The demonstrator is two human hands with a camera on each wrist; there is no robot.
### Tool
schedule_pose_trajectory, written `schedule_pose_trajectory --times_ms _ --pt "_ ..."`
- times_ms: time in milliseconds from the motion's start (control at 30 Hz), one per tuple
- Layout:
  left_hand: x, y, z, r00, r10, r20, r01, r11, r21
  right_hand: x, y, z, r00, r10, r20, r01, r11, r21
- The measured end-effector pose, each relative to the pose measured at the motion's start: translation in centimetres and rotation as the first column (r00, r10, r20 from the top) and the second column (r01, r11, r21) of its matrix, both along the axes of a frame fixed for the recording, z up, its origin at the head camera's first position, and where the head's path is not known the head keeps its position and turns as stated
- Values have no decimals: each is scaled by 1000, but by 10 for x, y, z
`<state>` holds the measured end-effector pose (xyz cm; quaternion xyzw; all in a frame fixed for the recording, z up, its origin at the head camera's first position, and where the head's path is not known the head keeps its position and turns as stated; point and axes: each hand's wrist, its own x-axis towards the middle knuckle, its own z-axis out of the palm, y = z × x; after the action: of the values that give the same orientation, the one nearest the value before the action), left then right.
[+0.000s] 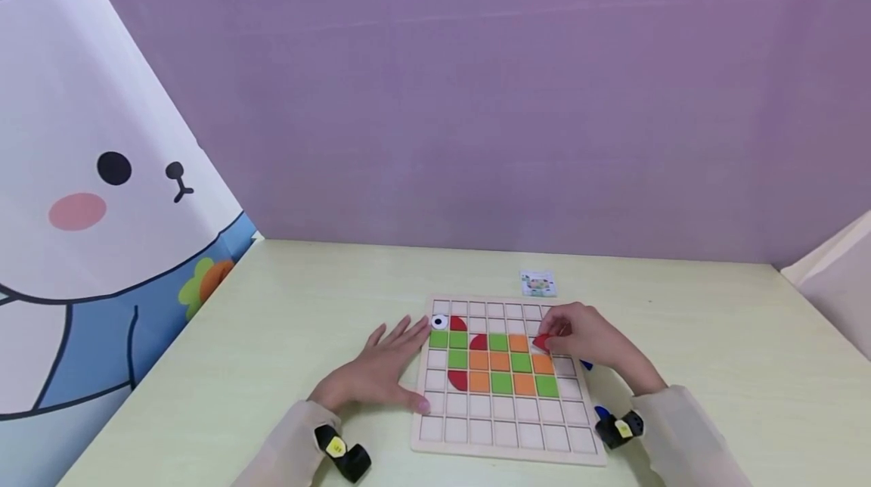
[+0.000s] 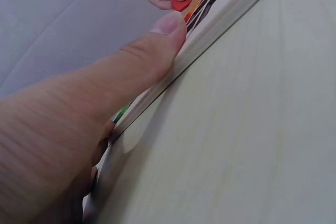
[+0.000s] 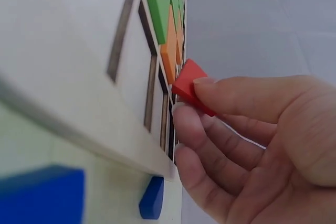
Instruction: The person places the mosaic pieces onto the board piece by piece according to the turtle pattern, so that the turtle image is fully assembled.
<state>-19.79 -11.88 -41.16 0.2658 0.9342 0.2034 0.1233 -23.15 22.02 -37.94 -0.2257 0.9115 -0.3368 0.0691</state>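
Note:
My right hand (image 1: 577, 332) pinches a red quarter-round tile (image 3: 190, 85) between thumb and fingers, just over the right part of a wooden grid board (image 1: 503, 454). In the head view the red tile (image 1: 542, 342) is tilted above a cell beside the orange tile (image 1: 519, 343). My left hand (image 1: 381, 373) lies spread along the board's left edge, its thumb (image 2: 169, 24) touching the rim. Green tiles (image 1: 501, 383), orange tiles and several red rounded tiles (image 1: 458, 380) fill the middle cells. A round eye tile (image 1: 439, 322) sits near the upper left corner.
Behind the board lies a small printed card (image 1: 538, 283). Blue pieces (image 3: 152, 198) rest on the table at the board's right side, partly hidden by the right arm in the head view. A purple backdrop (image 1: 503, 109) rises behind the table.

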Motion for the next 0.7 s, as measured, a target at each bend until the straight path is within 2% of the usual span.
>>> schedule_pose_trajectory --times_ms 300,533,700 --pt "0 0 -1 1000 1 11 -1 1000 19 1 0 -1 998 -55 5 55 998 17" --pt "-1 0 -1 1000 -1 2 1 1000 11 1 0 -2 991 -136 9 136 989 53" --pt "-1 -1 -2 1000 -3 -4 3 1000 2 1 0 -4 990 -137 11 136 989 55"
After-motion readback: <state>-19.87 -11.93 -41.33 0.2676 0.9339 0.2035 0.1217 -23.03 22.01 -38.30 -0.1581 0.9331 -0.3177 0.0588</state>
